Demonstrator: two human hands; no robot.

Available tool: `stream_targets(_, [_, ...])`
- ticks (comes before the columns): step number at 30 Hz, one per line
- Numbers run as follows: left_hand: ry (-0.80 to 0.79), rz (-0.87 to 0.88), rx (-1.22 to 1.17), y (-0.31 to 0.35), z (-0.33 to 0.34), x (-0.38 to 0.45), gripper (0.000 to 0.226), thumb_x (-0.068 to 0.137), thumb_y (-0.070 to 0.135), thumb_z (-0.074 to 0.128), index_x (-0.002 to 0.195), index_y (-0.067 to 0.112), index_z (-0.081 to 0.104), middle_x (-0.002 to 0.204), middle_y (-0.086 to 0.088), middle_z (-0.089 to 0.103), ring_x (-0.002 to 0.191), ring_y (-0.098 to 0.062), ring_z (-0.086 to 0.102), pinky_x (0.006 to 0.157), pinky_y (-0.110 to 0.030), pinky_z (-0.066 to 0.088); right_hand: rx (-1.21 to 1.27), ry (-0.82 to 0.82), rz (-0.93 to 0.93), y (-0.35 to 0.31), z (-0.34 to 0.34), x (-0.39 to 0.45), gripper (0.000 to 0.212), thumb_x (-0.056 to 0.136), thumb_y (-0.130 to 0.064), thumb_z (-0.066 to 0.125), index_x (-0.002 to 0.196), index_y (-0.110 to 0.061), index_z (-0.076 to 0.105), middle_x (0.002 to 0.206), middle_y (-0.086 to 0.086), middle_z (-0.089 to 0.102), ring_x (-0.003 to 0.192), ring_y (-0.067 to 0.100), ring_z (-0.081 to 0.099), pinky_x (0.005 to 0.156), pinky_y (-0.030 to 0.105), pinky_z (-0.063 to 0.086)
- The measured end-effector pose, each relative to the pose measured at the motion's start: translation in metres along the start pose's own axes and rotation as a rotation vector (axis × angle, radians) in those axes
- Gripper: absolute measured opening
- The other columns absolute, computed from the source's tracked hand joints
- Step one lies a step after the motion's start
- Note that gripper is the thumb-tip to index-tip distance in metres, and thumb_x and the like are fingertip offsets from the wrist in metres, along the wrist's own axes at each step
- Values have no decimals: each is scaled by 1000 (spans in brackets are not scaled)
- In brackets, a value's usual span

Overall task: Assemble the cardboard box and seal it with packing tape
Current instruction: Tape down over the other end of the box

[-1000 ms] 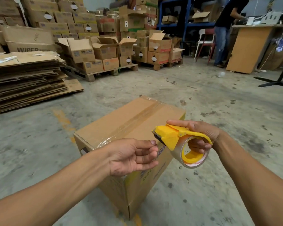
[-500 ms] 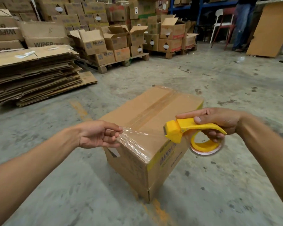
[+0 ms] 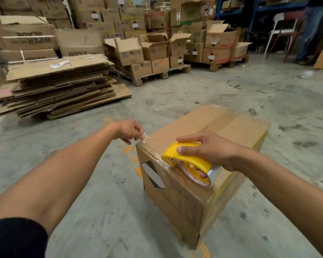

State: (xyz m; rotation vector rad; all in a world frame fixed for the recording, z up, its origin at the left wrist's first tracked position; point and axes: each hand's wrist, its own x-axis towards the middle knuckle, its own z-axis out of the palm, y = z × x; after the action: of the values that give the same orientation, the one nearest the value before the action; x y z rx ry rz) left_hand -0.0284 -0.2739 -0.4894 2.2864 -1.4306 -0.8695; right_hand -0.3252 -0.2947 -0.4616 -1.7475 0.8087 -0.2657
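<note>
A closed brown cardboard box point(image 3: 237, 131) stands on the concrete floor, with clear tape along its top seam. My right hand point(image 3: 209, 148) grips a yellow tape dispenser point(image 3: 186, 157) holding a clear tape roll point(image 3: 213, 174), pressed on the box's near top edge. My left hand point(image 3: 131, 131) pinches the loose end of the tape strip point(image 3: 153, 146) at the box's near left corner. The strip stretches along that edge between both hands.
A pile of flattened cardboard point(image 3: 60, 90) lies at the left. Pallets of stacked boxes point(image 3: 153, 58) fill the back. A white chair point(image 3: 282, 30) and a person's legs point(image 3: 309, 34) are at the far right. Bare concrete floor point(image 3: 104, 202) surrounds the box.
Both hands came down onto the box: the dispenser went from held in the air to pressed on the near top edge, and the left hand drew the tape end to the left corner.
</note>
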Motion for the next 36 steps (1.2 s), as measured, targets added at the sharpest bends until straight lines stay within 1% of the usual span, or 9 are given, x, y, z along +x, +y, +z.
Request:
stream_targets(3, [1,-3,29,-13,8,0,9,94,20,62,96,13,67,86,-5,59,83,-18,56,79,-34,55,-57,39,2,8,22,6,48,83,-35,76,129,-29,64,103,5,69,36,-5,56,59,25,50])
stream_targets(5, [16,-20,30,-23,2,-3,7,94,20,62,92,15,67,83,-4,58,79,-17,54,78,-34,55,-59,43,2,3,33,11,48,82,-37,76,128,-30,64,109,5,67,36,-8,55,56,23,50])
stream_targets(8, [28,-27,4,-34,-11,-8,8,93,20,63,94,13,66,81,-3,57,76,-15,54,72,-31,54,-5,23,8,-9,40,13,50,85,-31,75,132,-25,61,98,9,70,35,1,56,43,19,48])
stream_targets(12, [41,2,-34,-41,-28,-12,11,94,20,62,97,10,66,82,-4,56,78,-16,53,72,-31,53,38,5,4,-25,42,10,50,87,-25,74,135,-20,59,70,7,69,35,15,55,40,20,47])
stream_targets(22, [112,-53,-49,-98,-99,-27,8,93,23,64,92,15,66,83,-4,55,82,-19,49,76,-34,53,-13,-63,-74,-76,85,54,49,86,-25,75,133,-21,60,76,10,71,34,19,54,42,24,49])
stream_targets(27, [100,-91,-122,-127,-109,-26,9,95,23,61,92,16,66,82,-2,54,76,-16,45,73,-33,52,-73,-86,-102,-89,102,75,50,85,-27,75,133,-22,61,94,11,71,34,12,56,48,24,51])
stream_targets(31, [66,-130,-286,-147,-107,-18,13,97,25,57,98,15,64,85,-2,48,75,-16,40,74,-30,54,-57,-104,-79,-91,108,87,51,86,-25,74,135,-20,58,78,13,71,35,20,55,50,28,53])
stream_targets(33, [28,-168,-363,-159,-98,-12,15,97,25,56,102,14,64,90,-3,44,74,-16,39,79,-33,55,-46,-115,-49,-86,111,89,51,87,-23,74,135,-19,57,74,15,71,37,24,54,47,29,53])
stream_targets(36, [-40,-235,-510,-172,-78,-5,15,99,24,53,102,12,61,87,-4,45,69,-15,44,96,-47,53,-58,-114,-15,-77,116,92,51,86,-24,75,135,-20,58,74,11,71,38,26,55,47,30,52])
